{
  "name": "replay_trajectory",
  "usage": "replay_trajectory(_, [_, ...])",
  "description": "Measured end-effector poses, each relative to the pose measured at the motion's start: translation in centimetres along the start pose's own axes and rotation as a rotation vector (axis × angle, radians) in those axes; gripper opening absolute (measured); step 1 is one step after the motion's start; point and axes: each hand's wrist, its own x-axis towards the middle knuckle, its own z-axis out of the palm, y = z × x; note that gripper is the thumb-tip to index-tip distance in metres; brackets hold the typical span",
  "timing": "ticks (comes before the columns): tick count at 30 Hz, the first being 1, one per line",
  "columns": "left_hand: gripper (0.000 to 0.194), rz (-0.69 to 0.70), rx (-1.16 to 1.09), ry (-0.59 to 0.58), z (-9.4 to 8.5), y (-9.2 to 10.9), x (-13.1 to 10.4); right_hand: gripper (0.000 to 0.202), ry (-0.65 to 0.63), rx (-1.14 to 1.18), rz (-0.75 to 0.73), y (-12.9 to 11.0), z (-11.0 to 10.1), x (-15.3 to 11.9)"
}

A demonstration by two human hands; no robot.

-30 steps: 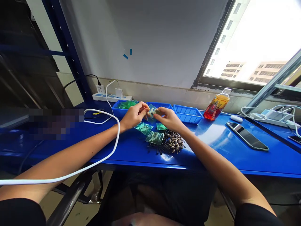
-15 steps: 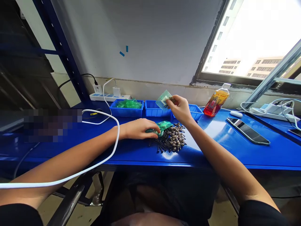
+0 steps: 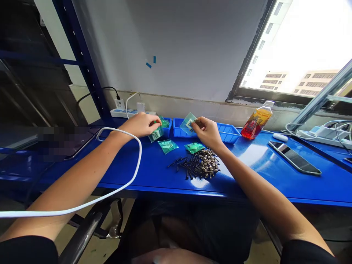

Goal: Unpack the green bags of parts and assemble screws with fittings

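My left hand is closed on a green plastic bag in front of the left blue bin. Between thumb and fingers, my right hand pinches a small clear greenish bag, which has a pale piece in it and is held up before the middle bin. Dark bits, perhaps screws, show at those fingertips. Two more green bags lie on the blue table, one below the bins and another touching or close to a heap of screws.
More green bags fill the left bin. A right-hand blue bin, a drink bottle and a phone stand or lie to the right. A white cable loops across my left forearm. A power strip sits at the wall.
My left hand has moved from beside the screw heap up and left to the left bin, with a green bag in it. Two bags now show on the table. My right hand keeps its bag.
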Motion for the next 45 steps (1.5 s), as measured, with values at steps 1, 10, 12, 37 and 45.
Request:
replay_trajectory(1, [0.029,-0.013,0.048,-0.094,0.1,-0.3,0.1,0.013,-0.010,-0.012,0.001,-0.1,0.0,0.0])
replay_trajectory(10, [0.029,0.177,0.223,-0.326,2.1,2.5,-0.7,0.013,-0.045,-0.077,-0.039,-0.4,0.2,-0.4])
replay_trajectory(12, [0.030,0.152,0.326,-0.281,2.6,3.8,-1.3,0.012,-0.052,-0.081,-0.050,-0.4,0.3,-0.4])
replay_trajectory(37, [0.058,-0.126,-0.903,-0.078,3.7,3.9,-0.4,0.023,-0.030,-0.161,-0.354,0.3,1.1,-1.0])
replay_trajectory(45, [0.009,-0.234,-1.190,-0.018,3.6,4.4,-0.4,0.028,-0.030,-0.165,-0.445,-0.7,1.4,-1.7])
